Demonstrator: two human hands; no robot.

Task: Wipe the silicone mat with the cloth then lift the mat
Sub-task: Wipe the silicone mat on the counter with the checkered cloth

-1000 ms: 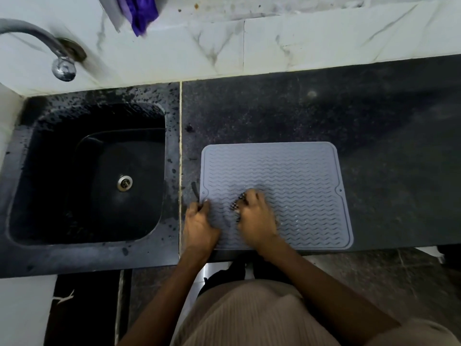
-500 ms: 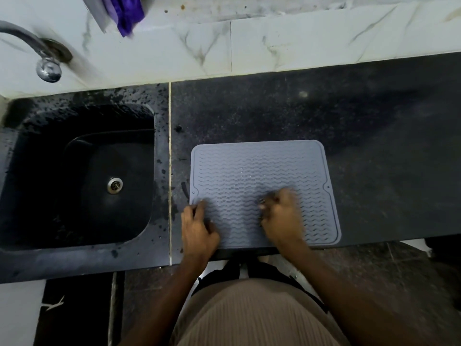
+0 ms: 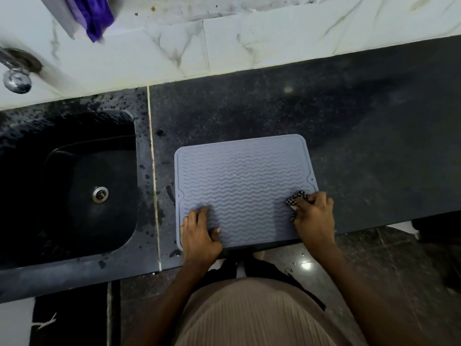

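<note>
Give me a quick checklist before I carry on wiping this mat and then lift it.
1. Cloth in right hand: ok, bunched under the fingers at the mat's right edge.
2. Left hand steadying the mat: ok, pressed flat on its near left corner.
3. Mat flat on the counter: ok, no corner lifted.
4. Far half wiped: cannot tell.
5. Nothing standing on the mat: ok, only hands and cloth.
6. Near edge fully on the counter: cannot tell, it lies right at the counter's front edge.
</note>
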